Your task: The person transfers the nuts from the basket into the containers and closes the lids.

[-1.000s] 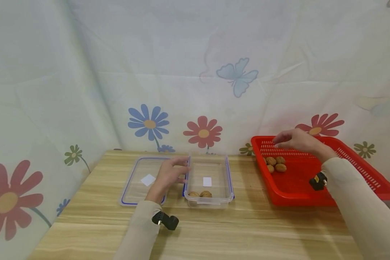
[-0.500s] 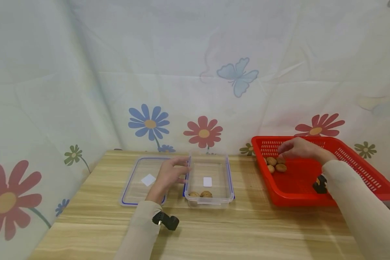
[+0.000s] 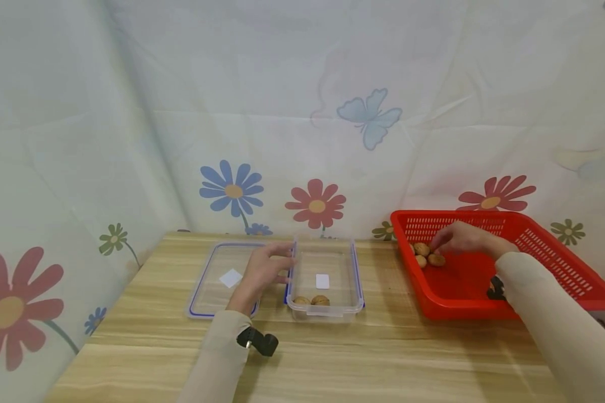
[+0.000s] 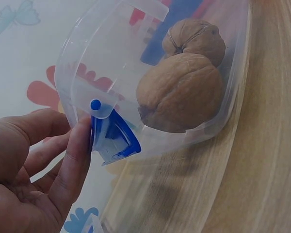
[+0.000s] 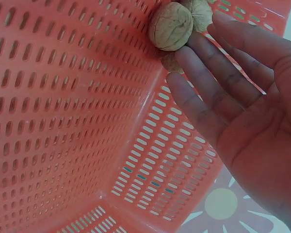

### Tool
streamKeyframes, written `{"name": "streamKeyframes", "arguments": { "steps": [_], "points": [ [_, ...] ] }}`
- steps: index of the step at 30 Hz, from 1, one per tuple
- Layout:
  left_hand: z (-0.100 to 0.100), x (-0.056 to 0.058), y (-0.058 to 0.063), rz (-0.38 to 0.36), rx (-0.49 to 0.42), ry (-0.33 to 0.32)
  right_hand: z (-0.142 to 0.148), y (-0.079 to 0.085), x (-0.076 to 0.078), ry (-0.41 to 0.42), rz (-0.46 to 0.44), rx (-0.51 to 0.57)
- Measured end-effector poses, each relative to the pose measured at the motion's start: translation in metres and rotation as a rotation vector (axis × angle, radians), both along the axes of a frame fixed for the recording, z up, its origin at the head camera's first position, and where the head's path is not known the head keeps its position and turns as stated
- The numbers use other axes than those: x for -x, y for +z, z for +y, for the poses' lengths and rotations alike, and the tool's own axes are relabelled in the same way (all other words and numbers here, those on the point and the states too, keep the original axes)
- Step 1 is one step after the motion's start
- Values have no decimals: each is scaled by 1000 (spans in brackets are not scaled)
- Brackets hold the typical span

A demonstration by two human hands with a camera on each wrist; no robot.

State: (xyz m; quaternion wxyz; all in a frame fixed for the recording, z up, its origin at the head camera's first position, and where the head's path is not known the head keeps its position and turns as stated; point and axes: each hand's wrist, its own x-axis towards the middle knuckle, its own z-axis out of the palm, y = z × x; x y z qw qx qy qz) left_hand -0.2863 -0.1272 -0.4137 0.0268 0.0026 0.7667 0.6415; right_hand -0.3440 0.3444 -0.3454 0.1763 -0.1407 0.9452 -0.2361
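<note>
In the head view my left hand [image 3: 261, 272] is at the left side of a clear plastic container [image 3: 327, 309] with blue clips. The left wrist view shows its fingers touching the container's side by a blue clip [image 4: 117, 138], fairly straight. Two walnuts lie at the container's near end, a larger walnut [image 4: 182, 92] and a smaller walnut [image 4: 196, 41]. My right hand [image 3: 462, 238] reaches down into a red plastic basket [image 3: 464, 309]. Its extended fingertips are at several walnuts [image 3: 436, 259] in the basket's left part; one walnut [image 5: 170, 26] lies beside the fingers.
A clear lid [image 3: 209, 280] with a blue seal and a white label lies left of the container, partly behind my left hand. A wooden table [image 3: 333, 364] carries everything. A flower-printed curtain [image 3: 262, 129] hangs right behind it.
My right hand has lowered from above the basket to the walnuts inside it. The left hand, the container and its two walnuts have stayed in place.
</note>
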Motion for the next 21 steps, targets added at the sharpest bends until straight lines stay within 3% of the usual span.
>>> {"name": "streamKeyframes", "arguments": {
  "steps": [21],
  "points": [
    [-1,-2,2,16,20,-8,-6,-6,-4,-43,-163,-14]
  ]
}}
